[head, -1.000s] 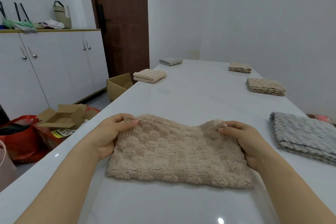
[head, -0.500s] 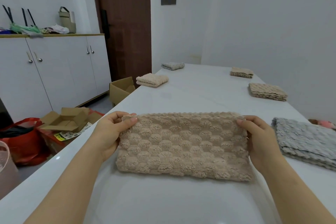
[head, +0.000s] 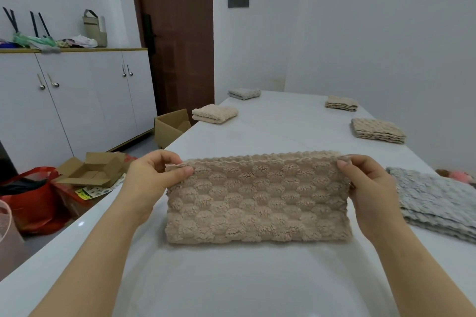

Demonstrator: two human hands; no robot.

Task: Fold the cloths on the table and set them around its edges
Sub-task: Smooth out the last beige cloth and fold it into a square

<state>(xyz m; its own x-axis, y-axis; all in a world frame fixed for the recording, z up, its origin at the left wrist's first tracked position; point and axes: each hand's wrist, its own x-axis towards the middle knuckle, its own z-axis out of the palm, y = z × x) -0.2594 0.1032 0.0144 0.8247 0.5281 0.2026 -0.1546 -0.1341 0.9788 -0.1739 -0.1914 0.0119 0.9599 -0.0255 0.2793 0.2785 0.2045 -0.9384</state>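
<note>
The bare left forearm (head: 98,252) and right forearm (head: 417,265) rise from the frame's bottom corners toward its middle. The left hand (head: 152,177) pinches the upper left corner of a beige, bobbled, folded fleece cloth (head: 257,201) between thumb and forefinger. The right hand (head: 368,188) pinches the upper right corner likewise.

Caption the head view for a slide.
The left hand and right hand pinch a beige cloth by its top corners.
</note>
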